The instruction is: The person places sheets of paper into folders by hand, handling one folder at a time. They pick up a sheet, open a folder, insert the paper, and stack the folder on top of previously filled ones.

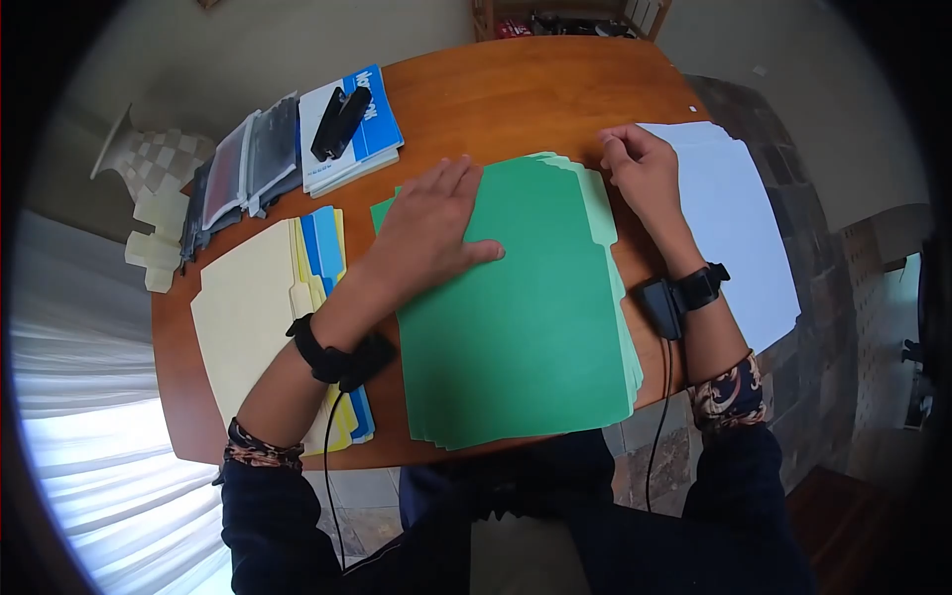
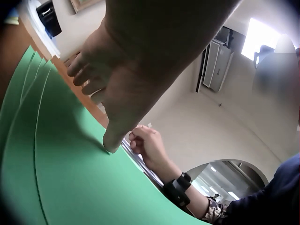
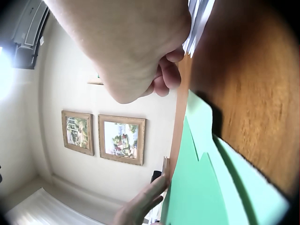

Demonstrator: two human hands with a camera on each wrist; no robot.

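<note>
A stack of green file folders (image 1: 516, 307) lies on the table, darker green on top with pale green tabs showing at the right. My left hand (image 1: 426, 228) rests on its upper left part, fingers spread forward and thumb out to the side. The left wrist view shows the thumb (image 2: 112, 140) touching the top folder. My right hand (image 1: 643, 169) is at the inner edge of a stack of white paper (image 1: 734, 218), right of the folders. Its fingers (image 3: 168, 77) are loosely curled, and nothing shows between them.
Cream folders (image 1: 248, 307) with blue and yellow ones beneath lie at the left. Behind them are zippered pouches (image 1: 268, 149) and a black stapler (image 1: 341, 123) on a blue-and-white notebook pack (image 1: 382, 124). The wooden table (image 1: 555, 89) has a curved far edge.
</note>
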